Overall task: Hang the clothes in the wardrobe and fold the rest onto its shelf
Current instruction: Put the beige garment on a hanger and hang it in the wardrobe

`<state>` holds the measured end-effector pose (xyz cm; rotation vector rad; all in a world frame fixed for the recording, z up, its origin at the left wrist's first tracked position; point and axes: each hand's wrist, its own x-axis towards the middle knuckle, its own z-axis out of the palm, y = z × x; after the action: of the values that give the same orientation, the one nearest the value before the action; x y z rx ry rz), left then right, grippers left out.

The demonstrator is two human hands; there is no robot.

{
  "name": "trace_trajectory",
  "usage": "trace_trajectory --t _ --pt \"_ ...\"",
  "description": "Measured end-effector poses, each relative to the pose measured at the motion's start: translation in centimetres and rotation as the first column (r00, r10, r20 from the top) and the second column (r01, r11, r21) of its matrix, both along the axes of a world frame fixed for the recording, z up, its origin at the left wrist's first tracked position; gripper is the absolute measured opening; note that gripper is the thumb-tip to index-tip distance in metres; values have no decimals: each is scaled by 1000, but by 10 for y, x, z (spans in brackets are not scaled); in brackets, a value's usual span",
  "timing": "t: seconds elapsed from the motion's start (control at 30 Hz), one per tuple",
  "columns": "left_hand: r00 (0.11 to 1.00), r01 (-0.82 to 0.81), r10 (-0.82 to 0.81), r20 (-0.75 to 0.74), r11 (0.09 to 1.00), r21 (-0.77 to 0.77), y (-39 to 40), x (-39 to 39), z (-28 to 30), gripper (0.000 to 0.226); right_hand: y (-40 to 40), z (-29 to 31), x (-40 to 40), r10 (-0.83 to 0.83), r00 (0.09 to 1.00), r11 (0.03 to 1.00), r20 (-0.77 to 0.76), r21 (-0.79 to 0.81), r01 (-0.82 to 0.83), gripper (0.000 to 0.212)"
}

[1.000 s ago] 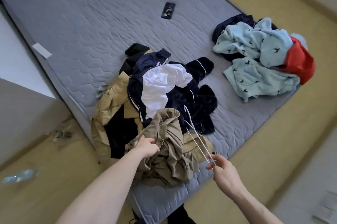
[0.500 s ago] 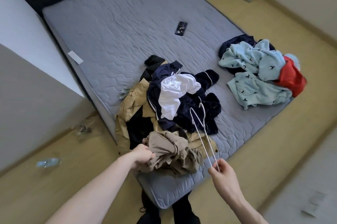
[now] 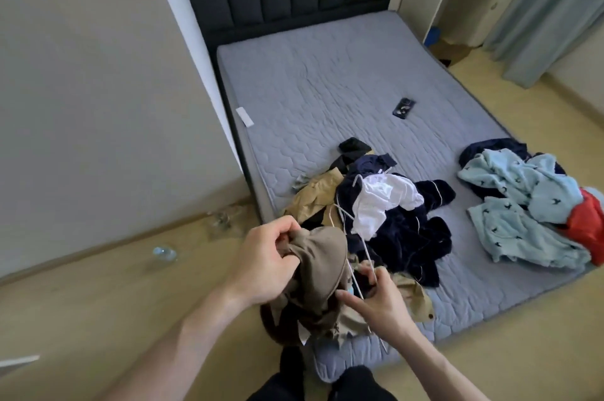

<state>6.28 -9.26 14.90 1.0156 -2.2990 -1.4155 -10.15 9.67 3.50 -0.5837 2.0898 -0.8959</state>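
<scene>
Over the quilted mattress [image 3: 327, 80], both hands grip — left hand [image 3: 261, 263] crumpled khaki garment [image 3: 322, 257], right hand [image 3: 376, 299] thin wire hanger [image 3: 362, 247].

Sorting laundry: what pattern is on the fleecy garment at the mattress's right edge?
Light blue fleece garment with small dark bird-like shapes; head view.

Bed: grey quilted mattress [image 3: 327, 87] on a dark frame with a padded, channelled headboard at 12 o'clock.

On the mattress:
- small black rectangular device [image 3: 404, 108], toward 1 o'clock, lying alone;
- white label tab [image 3: 244, 117] at the 10 o'clock edge;
- mixed heap of tan, navy, black and white garments [image 3: 385, 217] at the 6 o'clock end;
- second heap of pale blue patterned fleece with a red piece [image 3: 529, 214] at 3 o'clock, well apart from the first.
</scene>
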Motion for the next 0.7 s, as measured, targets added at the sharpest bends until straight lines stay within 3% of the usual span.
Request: trace_trajectory --t 0.2,0.3,0.4,0.47,0.6,0.7 --pt "988 -88 81 -129 995 -52 4 22 64 25 -64 5 7 155 987 987 -36 -34 -156 55" --pt "976 -188 169 -137 973 -136 -1 37 75 28 -85 14 -1 258 964 961 -62 -86 -263 36" --pt "959 -276 273 -72 854 -441 -18 62 75 30 -95 31 -20 296 953 930 -62 -208 -302 22" --pt "928 -316 371 -28 747 -585 -30 83 70 36 -100 49 -37 256 962 914 -90 -302 -272 34" --pt "833 -335 547 79 614 -714 -37 122 43 47 -105 91 -72 209 968 857 -141 -451 -251 42" --pt "768 -328 613 187 626 -708 -28 131 18 68 -105 123 -80 254 950 785 -180 -535 -312 34"
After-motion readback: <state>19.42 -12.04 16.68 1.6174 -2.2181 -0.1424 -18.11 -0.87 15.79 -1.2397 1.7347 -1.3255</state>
